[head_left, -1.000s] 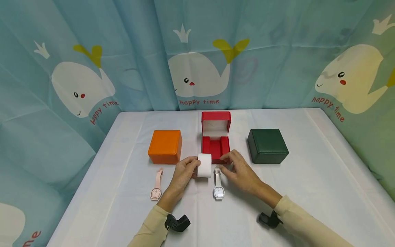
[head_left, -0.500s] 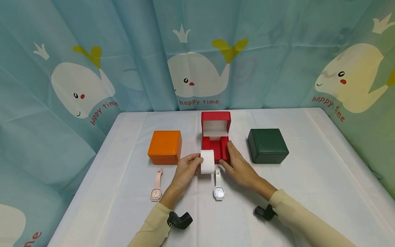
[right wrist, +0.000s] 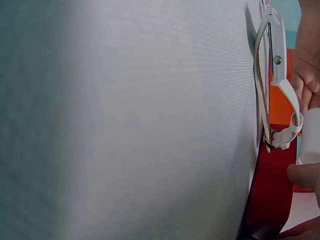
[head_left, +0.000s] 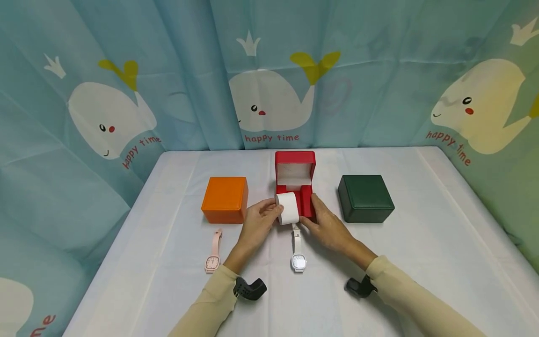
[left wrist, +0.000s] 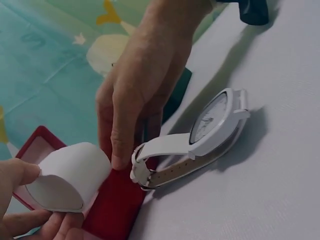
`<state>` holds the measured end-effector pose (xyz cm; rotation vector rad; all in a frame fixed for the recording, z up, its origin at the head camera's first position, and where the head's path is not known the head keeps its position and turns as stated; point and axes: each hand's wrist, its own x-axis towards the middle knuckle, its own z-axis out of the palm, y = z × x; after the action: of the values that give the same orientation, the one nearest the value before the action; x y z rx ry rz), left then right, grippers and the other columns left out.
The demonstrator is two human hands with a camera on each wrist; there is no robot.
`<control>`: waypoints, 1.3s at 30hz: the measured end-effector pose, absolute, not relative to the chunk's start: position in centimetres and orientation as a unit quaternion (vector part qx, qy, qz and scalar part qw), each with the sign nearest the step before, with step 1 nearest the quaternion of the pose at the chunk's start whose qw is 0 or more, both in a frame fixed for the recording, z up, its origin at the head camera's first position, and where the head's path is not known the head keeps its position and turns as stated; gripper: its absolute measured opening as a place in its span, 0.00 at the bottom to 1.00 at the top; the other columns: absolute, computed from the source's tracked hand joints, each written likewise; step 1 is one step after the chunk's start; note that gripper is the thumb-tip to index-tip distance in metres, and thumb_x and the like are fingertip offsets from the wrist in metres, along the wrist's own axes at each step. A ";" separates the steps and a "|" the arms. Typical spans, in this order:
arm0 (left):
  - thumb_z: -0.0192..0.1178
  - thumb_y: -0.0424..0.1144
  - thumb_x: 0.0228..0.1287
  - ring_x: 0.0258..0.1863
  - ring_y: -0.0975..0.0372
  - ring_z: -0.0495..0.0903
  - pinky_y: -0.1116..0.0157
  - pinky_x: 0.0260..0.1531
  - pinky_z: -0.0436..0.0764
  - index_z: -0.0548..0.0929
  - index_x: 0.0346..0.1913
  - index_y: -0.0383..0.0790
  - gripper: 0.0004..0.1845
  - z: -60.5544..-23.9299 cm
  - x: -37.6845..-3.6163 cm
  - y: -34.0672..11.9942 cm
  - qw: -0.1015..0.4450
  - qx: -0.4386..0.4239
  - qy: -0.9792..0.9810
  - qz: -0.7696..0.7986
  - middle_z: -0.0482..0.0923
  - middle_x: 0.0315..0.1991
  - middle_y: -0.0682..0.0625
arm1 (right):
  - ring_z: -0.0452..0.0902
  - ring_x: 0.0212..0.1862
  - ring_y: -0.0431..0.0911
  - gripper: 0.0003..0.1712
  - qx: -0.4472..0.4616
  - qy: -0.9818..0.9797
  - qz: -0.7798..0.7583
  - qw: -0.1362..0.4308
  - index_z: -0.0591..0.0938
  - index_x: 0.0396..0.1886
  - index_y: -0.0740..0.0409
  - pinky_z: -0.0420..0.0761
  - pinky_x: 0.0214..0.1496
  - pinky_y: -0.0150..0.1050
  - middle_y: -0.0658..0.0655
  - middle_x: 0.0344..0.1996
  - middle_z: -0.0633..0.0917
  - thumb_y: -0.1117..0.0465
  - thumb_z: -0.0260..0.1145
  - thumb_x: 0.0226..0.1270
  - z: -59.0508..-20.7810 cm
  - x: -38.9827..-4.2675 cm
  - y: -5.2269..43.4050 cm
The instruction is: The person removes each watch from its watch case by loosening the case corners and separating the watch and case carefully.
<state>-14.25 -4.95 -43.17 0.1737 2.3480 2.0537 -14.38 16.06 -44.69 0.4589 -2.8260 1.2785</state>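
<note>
My left hand pinches a white watch cushion and holds it tilted over the front edge of the open red box. The left wrist view shows the cushion between my thumb and fingers, just above the red box. My right hand rests with straight fingers against the box's front right corner. A white watch lies flat on the table just in front of the box, its strap end touching the box's front wall.
A shut orange box stands left of the red one and a shut dark green box stands right of it. A pink watch lies in front of the orange box. The white table is ringed by whale-print curtains.
My left hand has lifted the white cushion from the table in front of the red box up to its front edge. My right hand has slid from the box's front to its right corner.
</note>
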 end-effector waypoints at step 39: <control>0.58 0.34 0.76 0.40 0.58 0.80 0.61 0.44 0.80 0.76 0.71 0.47 0.23 -43.2 -16.8 -3.0 -0.026 0.169 0.846 0.505 0.81 0.54 0.44 | 0.52 0.77 0.60 0.49 0.164 -0.912 0.375 -0.020 0.48 0.80 0.72 0.59 0.73 0.57 0.67 0.78 0.56 0.56 0.67 0.74 -44.4 -14.5 16.6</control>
<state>-16.77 -3.01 -43.19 0.5391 2.7030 1.6126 -14.47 16.62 -44.36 0.5226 -2.9023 1.1915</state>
